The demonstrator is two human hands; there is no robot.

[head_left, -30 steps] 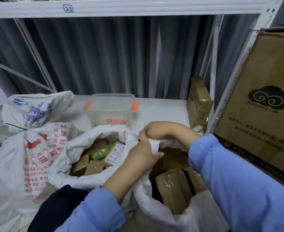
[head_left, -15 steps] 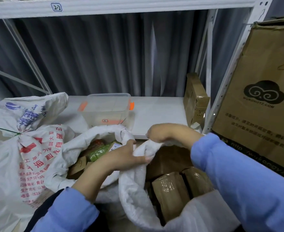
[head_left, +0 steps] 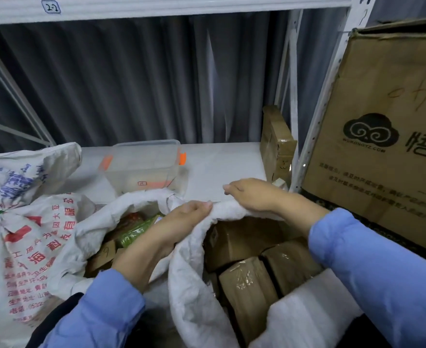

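Left hand [head_left: 181,217] and right hand [head_left: 252,194] both pinch the woven white sack [head_left: 194,285] rim; three taped cardboard parcels [head_left: 247,290] inside.

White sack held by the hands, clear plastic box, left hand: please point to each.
white sack [head_left: 187,285]: head view, its side wall.
clear plastic box [head_left: 141,167]: head view, its front wall.
left hand [head_left: 181,218]: head view, back of the hand.

White sack [head_left: 194,272], brown boxes [head_left: 247,287], red-printed sack [head_left: 38,237], blue sleeves [head_left: 382,267]
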